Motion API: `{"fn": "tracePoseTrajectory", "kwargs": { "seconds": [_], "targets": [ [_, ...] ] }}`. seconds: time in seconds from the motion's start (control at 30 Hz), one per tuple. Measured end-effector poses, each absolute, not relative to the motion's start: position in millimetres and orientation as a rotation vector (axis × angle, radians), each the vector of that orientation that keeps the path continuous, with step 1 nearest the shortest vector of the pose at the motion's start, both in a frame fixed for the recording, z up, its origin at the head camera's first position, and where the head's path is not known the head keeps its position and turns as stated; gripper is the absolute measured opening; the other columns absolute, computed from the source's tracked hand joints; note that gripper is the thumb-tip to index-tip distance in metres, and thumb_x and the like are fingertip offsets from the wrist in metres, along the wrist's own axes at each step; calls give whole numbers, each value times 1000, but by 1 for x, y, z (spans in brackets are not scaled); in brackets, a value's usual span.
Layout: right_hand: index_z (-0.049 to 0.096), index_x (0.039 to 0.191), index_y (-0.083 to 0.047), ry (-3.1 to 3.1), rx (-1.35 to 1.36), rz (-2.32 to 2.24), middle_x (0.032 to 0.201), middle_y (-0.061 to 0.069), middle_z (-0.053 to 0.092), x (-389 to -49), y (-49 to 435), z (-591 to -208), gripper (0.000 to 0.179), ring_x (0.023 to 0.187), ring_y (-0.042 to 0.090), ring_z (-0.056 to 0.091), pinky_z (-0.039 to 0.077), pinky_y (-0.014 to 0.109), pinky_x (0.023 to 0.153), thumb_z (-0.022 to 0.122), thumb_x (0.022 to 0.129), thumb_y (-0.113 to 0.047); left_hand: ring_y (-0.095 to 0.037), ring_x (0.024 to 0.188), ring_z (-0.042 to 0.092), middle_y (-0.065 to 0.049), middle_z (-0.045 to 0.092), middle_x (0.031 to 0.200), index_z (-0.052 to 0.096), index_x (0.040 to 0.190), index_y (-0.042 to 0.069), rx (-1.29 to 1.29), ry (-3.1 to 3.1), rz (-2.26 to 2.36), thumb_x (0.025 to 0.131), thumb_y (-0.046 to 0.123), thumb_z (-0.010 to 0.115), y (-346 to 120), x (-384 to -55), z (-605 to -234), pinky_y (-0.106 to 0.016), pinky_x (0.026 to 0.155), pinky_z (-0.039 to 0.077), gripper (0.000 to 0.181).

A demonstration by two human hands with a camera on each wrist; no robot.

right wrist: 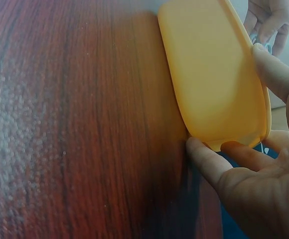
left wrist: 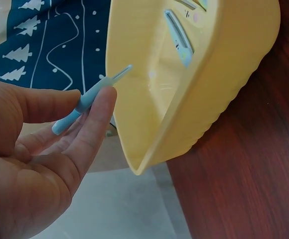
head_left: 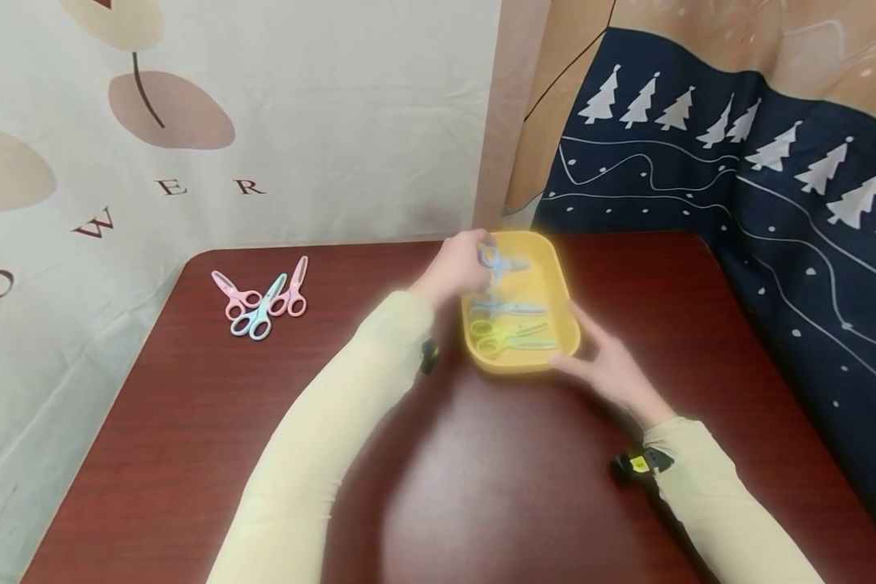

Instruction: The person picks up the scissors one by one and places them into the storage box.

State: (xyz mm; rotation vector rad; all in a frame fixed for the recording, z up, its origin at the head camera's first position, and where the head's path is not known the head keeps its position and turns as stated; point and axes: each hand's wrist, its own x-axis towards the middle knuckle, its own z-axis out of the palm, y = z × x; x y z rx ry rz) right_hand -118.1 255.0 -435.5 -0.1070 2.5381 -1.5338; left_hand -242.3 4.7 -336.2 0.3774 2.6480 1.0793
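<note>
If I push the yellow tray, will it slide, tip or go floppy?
The yellow tray would probably slide rather than tip, since it looks wider than it is tall and the table looks smooth and shiny. It seems stiff, because its walls stand up by themselves. The loose scissors lying inside might shift if you push fast.

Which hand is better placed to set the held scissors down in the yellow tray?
Left, most likely: the left hand pinches the blue scissors at the yellow tray, while the right hand holds the tray's near right corner and has no scissors.
</note>
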Motion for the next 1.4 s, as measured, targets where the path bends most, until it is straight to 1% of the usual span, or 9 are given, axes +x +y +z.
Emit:
{"fn": "tracePoseTrajectory", "kwargs": {
  "seconds": [0.13,0.23,0.33,0.47,0.67,0.8,1.03,1.3,1.4],
  "targets": [
    [16,165,-39,2529,-119,-1536,169,-1,27,-118,255,-436,100,150,30,37,31,55,120,82,90,-29,-26,99,62,-12,65,112,57,139,6,377,2663,1058,78,-11,69,8,-244,-340,-34,86,58,64],
    [17,164,-41,2522,-116,-1545,168,-2,28,-119,255,-437,100,150,29,37,30,54,121,82,89,-29,-26,95,63,-12,66,110,57,139,5,371,2664,1043,76,-12,68,11,-245,-343,-35,85,58,66],
    [17,164,-40,2528,-114,-1540,168,-2,28,-119,254,-438,100,151,30,36,29,55,122,83,89,-29,-26,92,63,-12,66,108,58,136,5,363,2670,1025,76,-10,69,13,-247,-347,-35,82,58,63],
    [17,164,-40,2541,-126,-1524,169,0,27,-119,254,-437,101,151,31,34,29,56,122,83,88,-30,-25,94,61,-11,66,108,60,133,4,387,2692,992,74,-8,70,16,-249,-352,-34,84,55,60],
    [17,164,-41,2542,-137,-1521,169,-2,26,-119,253,-436,101,151,28,35,32,54,121,83,89,-30,-27,98,62,-13,67,108,62,127,1,397,2682,1009,70,-11,72,19,-250,-357,-35,87,56,58],
    [17,164,-42,2539,-146,-1528,169,-2,28,-119,253,-436,101,150,28,37,33,53,120,83,88,-31,-26,98,61,-13,65,111,62,127,1,374,2670,994,72,-11,71,20,-250,-359,-34,86,56,57],
    [17,162,-45,2520,-127,-1532,169,-4,26,-119,254,-437,100,152,28,34,29,54,122,83,88,-32,-27,97,62,-13,64,111,61,126,2,339,2637,992,72,-10,73,21,-249,-363,-34,83,58,56],
    [18,165,-37,2545,-149,-1537,170,0,26,-118,254,-435,100,152,30,34,32,55,120,83,89,-30,-28,97,62,-15,65,110,59,124,0,379,2599,978,71,-13,71,21,-250,-366,-32,76,58,56],
    [17,164,-39,2542,-142,-1531,170,0,26,-118,255,-435,100,152,30,34,32,55,120,83,89,-30,-28,96,63,-15,65,109,58,123,-2,411,2593,948,73,-12,72,22,-250,-367,-31,74,58,53]
  ]
}}
